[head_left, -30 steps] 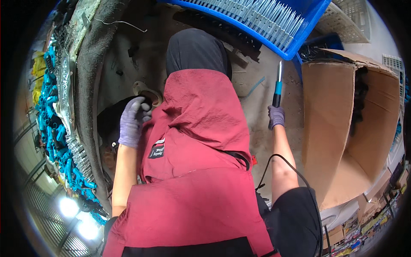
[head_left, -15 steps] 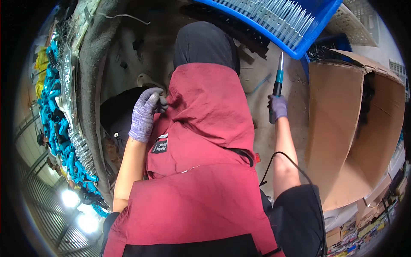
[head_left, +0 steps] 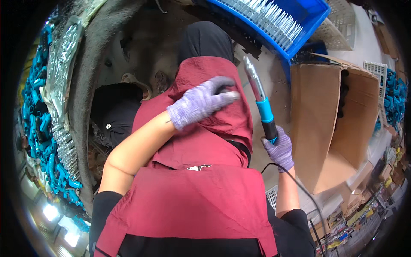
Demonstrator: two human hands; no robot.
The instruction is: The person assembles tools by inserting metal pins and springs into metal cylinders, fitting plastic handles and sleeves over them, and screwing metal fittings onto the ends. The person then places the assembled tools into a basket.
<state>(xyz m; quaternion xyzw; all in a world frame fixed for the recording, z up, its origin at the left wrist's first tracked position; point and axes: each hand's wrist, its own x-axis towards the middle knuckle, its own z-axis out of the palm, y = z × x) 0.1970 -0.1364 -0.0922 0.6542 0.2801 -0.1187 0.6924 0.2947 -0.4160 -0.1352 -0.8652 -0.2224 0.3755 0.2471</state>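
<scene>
My right hand (head_left: 280, 148), in a purple knit glove, grips a corded electric screwdriver (head_left: 265, 110) with a black handle, a teal collar and a silver nose. Its tip points up and a little left, above the edge of my lap. Over the red apron (head_left: 192, 145) my left hand (head_left: 205, 100), gloved the same way, reaches toward the screwdriver without touching it. The fingers are bent and apart from the thumb, with nothing visible between them. A blue bin (head_left: 287, 55) beyond the screwdriver holds rows of silver metal parts (head_left: 274, 19).
An opened cardboard box (head_left: 314, 124) stands on the right. To the left, a grey cloth-covered edge (head_left: 81, 85) borders a pile of teal plastic parts (head_left: 40, 132) and bagged metal pieces (head_left: 64, 73). The black power cord (head_left: 299, 186) runs beside my right forearm.
My left hand has swung right from the apron's left side to above my lap. My right hand has drawn the screwdriver back from the blue bin, tip now leaning left.
</scene>
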